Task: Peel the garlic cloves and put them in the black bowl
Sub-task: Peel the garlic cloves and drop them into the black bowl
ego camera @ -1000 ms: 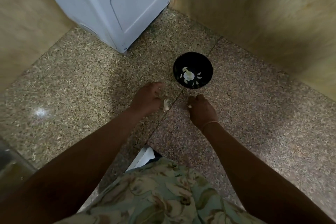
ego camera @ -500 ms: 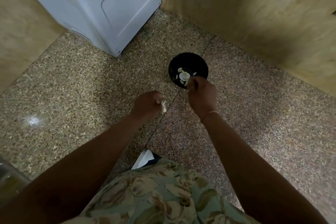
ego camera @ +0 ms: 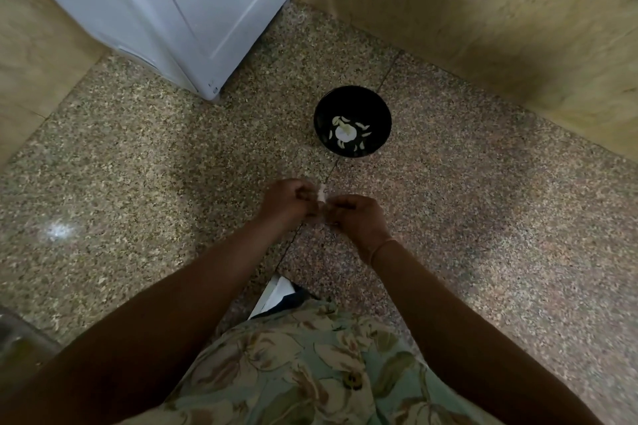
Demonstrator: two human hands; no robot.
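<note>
1. Half a second ago the right hand (ego camera: 359, 217) was up at the rim of the black bowl (ego camera: 378, 114). Now it is back beside the left hand (ego camera: 286, 202), over the middle of the floor (ego camera: 138, 155).
2. The left hand's grip stays closed on a small white garlic piece (ego camera: 321, 190). The right hand's fingers are curled and meet the same piece, so its grip looks closed on it too. It is a bit blurry there.
3. I think one bit has just gone into the bowl and the next clove is now being peeled.
4. The bowl stands on the floor, past the hands, toward the far corner. A line in the floor runs from the hands to it.
5. Inside the bowl lie a garlic bulb (ego camera: 345, 132) and some loose white bits (ego camera: 362, 126). I cannot tell which are cloves and which are skin.
6. A white machine (ego camera: 193, 10) stands at the far left of the floor. Wood walls (ego camera: 483, 10) close in the far right edge.
7. A flowered cloth (ego camera: 310, 366) covers the person's lap at the near edge, with a white thing (ego camera: 274, 291) peeking out beside it.
8. Nothing lies between the hands and the bowl, so the way looks open.
</note>
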